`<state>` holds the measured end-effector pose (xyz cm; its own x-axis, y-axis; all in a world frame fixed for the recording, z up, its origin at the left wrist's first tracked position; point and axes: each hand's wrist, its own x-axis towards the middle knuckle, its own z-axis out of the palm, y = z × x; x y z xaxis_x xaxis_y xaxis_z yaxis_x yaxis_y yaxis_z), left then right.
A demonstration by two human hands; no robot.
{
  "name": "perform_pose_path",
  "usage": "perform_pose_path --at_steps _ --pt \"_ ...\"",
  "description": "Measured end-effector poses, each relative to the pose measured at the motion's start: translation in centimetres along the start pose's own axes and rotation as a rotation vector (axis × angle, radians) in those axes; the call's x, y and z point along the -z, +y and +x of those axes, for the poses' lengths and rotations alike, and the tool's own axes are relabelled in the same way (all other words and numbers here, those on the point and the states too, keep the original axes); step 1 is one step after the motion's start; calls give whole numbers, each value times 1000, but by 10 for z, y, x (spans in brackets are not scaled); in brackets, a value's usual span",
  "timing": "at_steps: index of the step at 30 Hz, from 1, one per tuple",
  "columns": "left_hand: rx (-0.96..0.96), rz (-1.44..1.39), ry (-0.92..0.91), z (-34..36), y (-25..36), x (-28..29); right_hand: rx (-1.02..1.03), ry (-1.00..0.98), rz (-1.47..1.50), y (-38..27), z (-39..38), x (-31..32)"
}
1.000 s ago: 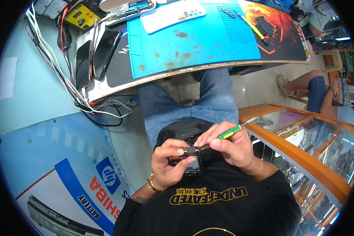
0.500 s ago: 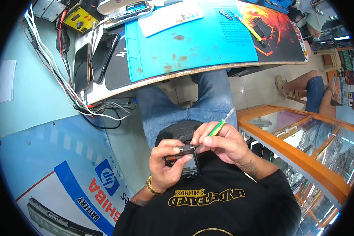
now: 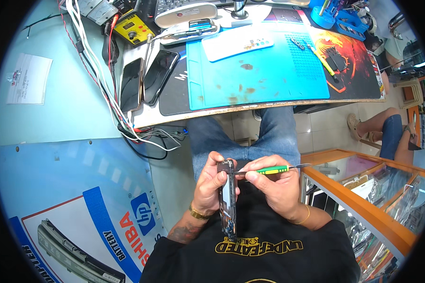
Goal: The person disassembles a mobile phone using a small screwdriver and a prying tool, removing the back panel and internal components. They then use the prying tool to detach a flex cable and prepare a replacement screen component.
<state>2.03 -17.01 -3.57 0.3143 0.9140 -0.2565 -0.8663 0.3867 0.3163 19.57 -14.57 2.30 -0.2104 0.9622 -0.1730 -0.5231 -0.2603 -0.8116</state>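
Phone, long axis toward shirt, clasped in left hand; right hand pinches green tool

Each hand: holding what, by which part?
Left hand: black rectangular device, by its upper part. Right hand: slim green and yellow tool, by its handle.

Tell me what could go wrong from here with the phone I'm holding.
The green-and-yellow tool in your right grip reaches to the upper part of the phone; a slip might scratch or chip it there. Your left grip holds the phone up in front of your black shirt, not over the blue mat, so if that hold loosened, the phone could fall.
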Motion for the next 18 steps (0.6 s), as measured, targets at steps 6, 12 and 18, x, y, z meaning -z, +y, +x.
perform_pose_path --at_steps 6,12,18 --pt "63 -111 -41 5 -1 -1 93 11 -146 1 8 2" --pt "50 -92 -38 8 -3 0 62 61 -96 1 12 0" --pt "-19 -13 -37 11 -1 -1 52 68 -86 3 15 1"
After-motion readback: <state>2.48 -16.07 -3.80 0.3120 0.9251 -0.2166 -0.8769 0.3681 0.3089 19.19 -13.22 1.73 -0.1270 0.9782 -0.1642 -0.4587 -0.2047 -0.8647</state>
